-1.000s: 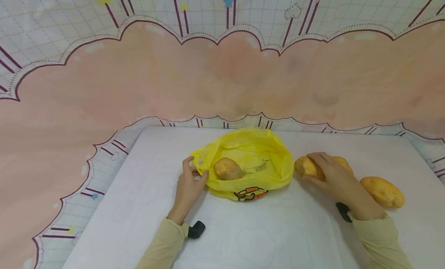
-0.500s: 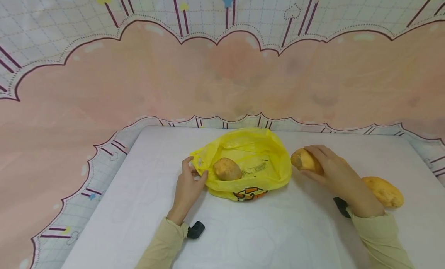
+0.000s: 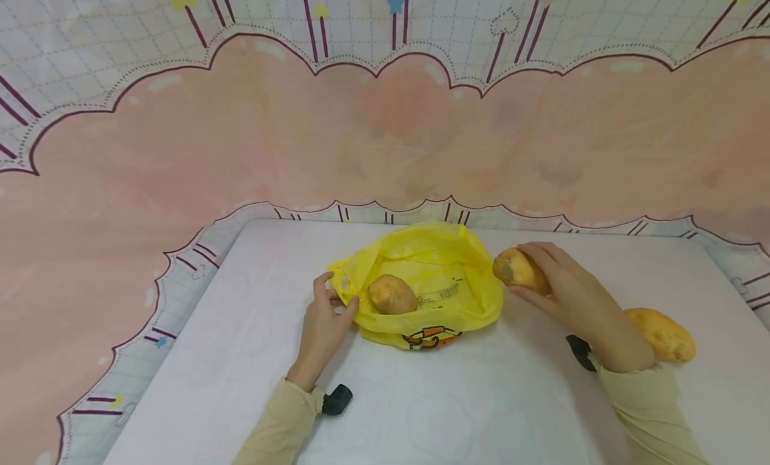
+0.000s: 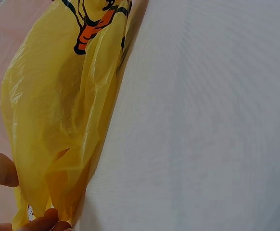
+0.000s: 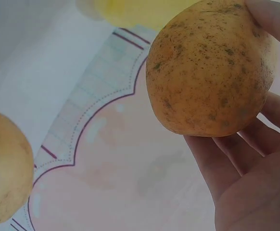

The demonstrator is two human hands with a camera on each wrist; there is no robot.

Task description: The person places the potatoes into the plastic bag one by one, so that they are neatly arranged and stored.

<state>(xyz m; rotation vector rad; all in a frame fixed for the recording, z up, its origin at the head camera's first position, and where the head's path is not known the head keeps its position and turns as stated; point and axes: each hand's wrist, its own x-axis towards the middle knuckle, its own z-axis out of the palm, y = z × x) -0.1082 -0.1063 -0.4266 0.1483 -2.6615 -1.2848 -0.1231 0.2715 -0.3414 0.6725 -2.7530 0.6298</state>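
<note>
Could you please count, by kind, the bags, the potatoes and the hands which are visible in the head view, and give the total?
Bags: 1 (yellow bag)
Potatoes: 3 (bagged potato, held potato, loose potato)
Hands: 2 (left hand, right hand)
Total: 6

Soft shadows are marking the counter (image 3: 481, 405); faint glare is streaking the bag (image 4: 56, 101) in the dim left wrist view.

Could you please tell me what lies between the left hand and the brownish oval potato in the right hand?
In the head view, the open yellow plastic bag, with one roundish tan potato inside, lies between them.
</note>
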